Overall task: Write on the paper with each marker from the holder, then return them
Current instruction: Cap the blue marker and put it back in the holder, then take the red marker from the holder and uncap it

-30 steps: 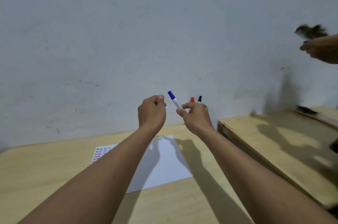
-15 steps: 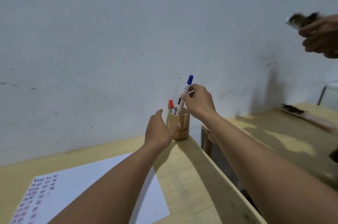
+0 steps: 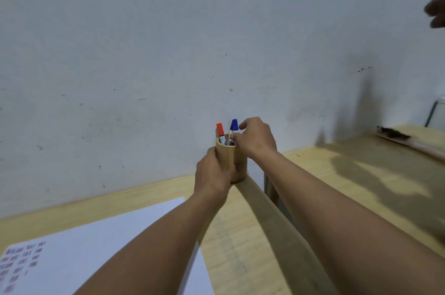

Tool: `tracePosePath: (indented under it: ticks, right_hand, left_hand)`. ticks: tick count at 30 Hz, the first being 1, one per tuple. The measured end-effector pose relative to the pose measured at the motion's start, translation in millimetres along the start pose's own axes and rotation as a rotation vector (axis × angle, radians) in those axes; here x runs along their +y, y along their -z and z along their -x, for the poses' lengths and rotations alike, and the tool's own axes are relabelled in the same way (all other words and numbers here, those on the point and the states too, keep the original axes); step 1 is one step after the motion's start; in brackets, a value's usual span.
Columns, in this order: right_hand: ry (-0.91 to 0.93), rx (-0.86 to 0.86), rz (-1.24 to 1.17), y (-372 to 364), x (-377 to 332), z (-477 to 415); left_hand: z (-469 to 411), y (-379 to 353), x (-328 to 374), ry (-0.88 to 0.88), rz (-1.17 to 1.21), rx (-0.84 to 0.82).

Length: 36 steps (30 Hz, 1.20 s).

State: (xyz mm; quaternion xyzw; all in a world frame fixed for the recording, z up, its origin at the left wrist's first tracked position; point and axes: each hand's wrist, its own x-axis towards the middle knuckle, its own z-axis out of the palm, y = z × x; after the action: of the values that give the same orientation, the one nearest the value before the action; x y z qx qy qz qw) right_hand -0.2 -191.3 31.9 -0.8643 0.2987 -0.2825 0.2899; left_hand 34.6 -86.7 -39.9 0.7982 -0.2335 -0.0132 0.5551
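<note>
Light wooden table [image 3: 240,246], set against wall. Directly on it: wooden holder [image 3: 232,162] at far right corner, upright; white paper [image 3: 96,246] near left, small printed marks in its lower-left corner.

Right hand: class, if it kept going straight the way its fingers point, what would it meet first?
Probably the blue marker beside the right hand's fingertips, then the red marker; depth is unclear.

Holder [image 3: 228,157]: light tan wood. Marker caps: red cap [image 3: 219,129], blue cap [image 3: 234,124]. Paper [image 3: 101,241]: white, red and dark marks at near left. Table [image 3: 240,246]: pale yellow wood.
</note>
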Motion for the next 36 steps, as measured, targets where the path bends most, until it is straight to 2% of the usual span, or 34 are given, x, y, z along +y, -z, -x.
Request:
tracePosePath:
  ticks: [3,11,19,27,31,36]
  right_hand:
    - [0.028,0.049,-0.013,-1.1,-3.4,8.5]
    - [0.087,0.023,0.178,-1.9,-16.3,13.8]
    - [0.082,0.067,0.196,-6.6,-15.5,15.2]
    - [0.056,-0.025,0.235,-8.1,-21.9,12.2]
    - [0.041,-0.059,0.205,-10.5,-23.4,8.4]
    - [0.029,-0.061,0.052,-12.7,-23.4,10.1]
  left_hand:
    - [-0.5,-0.8,-3.9,0.004,0.001,-0.004]
    - [1.3,0.8,-3.4,0.002,0.005,0.001]
    - [2.5,-1.1,-5.6,-0.013,0.038,0.01]
    - [4.0,-0.3,-2.8,-0.037,0.003,0.012]
    - [4.7,2.2,-0.3,-0.015,0.015,0.009]
    - [6.9,7.0,1.4,-0.004,0.016,0.004]
